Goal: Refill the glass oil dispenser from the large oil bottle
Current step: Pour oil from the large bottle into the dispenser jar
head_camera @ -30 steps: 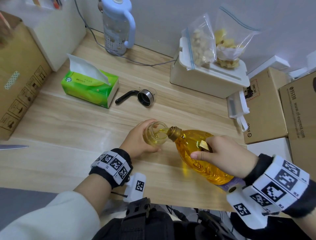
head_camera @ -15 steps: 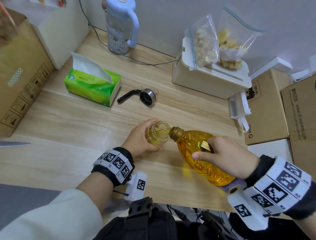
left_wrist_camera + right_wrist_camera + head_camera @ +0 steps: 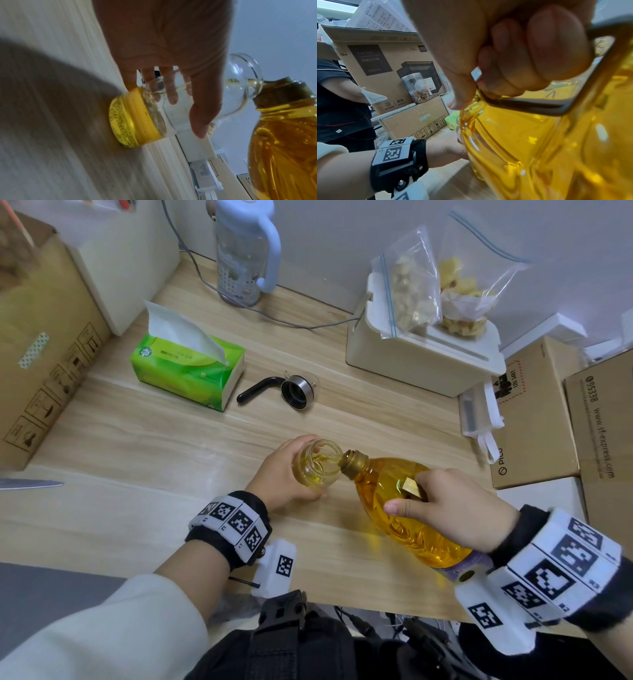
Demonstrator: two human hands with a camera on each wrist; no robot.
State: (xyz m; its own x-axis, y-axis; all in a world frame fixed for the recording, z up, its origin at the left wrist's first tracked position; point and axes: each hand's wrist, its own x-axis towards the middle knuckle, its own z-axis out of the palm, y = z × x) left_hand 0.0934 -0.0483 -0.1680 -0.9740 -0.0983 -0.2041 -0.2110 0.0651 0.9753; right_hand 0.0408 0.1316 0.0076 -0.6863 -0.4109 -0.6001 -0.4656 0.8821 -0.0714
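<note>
Near the front edge of the pale wood-grain bench, the round clear-glass dispenser is stood upright, wrapped by the left hand, while the ribbed plastic bottle of amber oil is tilted by its handle, gripped in the right hand, neck at the dispenser's mouth. Against the frame half a second ago, the pour is unchanged. "www.sf-express.com" is printed on a cardboard box at the right edge.

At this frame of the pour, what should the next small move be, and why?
Probably hold the tilt and keep pouring. The left wrist view shows the glass oil dispenser with oil only near its base and most of the body clear. The large oil bottle, held by the right hand, has its mouth at the dispenser's rim, and the left hand grips the dispenser.
</note>
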